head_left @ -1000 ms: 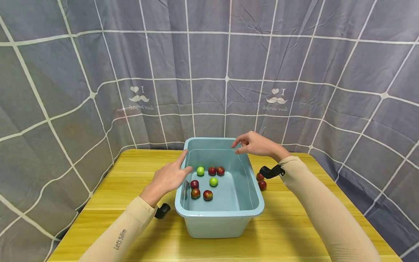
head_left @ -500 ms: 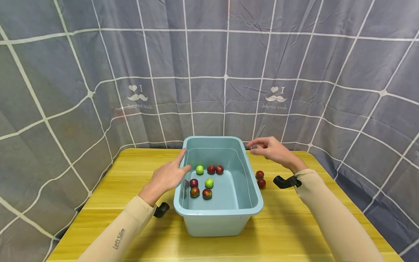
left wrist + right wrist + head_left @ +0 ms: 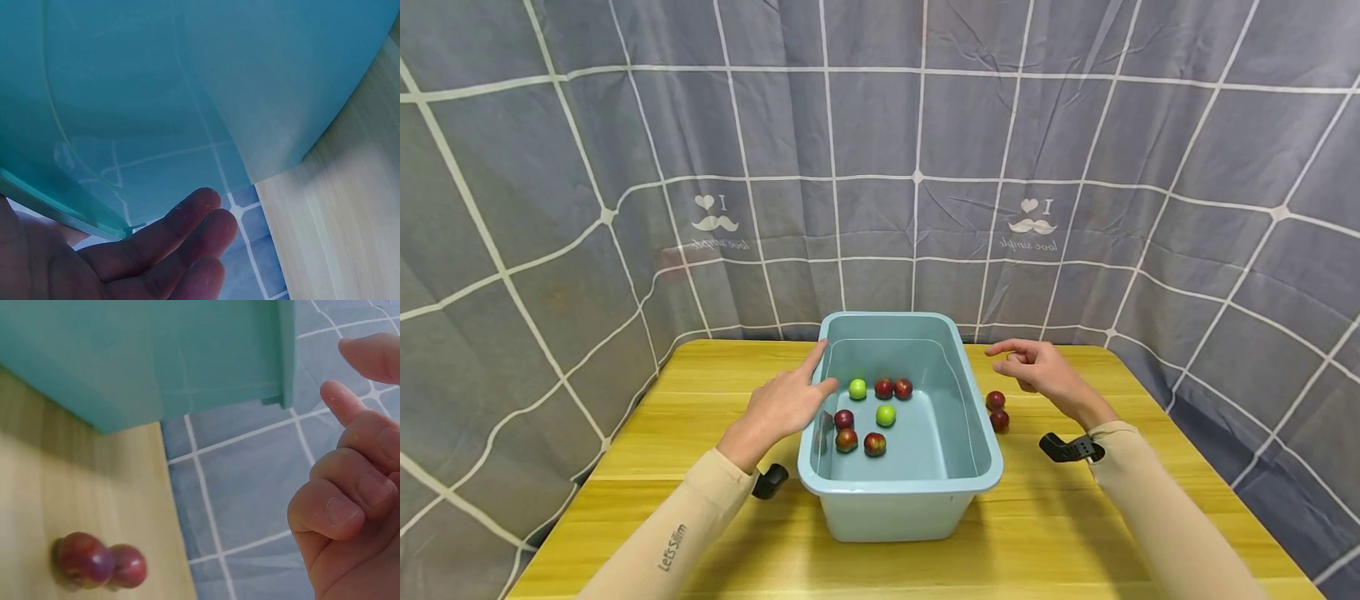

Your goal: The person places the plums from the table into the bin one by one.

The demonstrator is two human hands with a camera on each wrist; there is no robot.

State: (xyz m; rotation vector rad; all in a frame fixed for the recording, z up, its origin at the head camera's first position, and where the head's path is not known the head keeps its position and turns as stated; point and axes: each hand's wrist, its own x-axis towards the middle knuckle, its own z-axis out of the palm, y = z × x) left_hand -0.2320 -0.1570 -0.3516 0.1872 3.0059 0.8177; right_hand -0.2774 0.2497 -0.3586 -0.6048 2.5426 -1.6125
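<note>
A light blue plastic bin (image 3: 898, 485) stands on the table. My left hand (image 3: 781, 407) holds its left rim, thumb over the inside and fingers along the outer wall. In the bin lie several dark red plums (image 3: 875, 444) and two round green fruits, one near the middle (image 3: 886, 415) and one farther back (image 3: 857, 389). My right hand (image 3: 1047, 375) hovers right of the bin, nothing in it, index finger stretched and the others loosely bent. Below it, two red plums, one nearer (image 3: 999, 421) and one behind (image 3: 996, 400), rest on the table beside the bin.
The yellow wooden table (image 3: 715, 517) stretches to both sides of the bin. A grey curtain (image 3: 880, 167) with white grid lines hangs behind the table and around its sides. Each wrist carries a black strap, the right one (image 3: 1070, 448) near the plums.
My right hand has moved right and toward me, from over the bin's far right rim to above the table. The nearer green fruit shifted left, then back right. My left hand stays on the rim.
</note>
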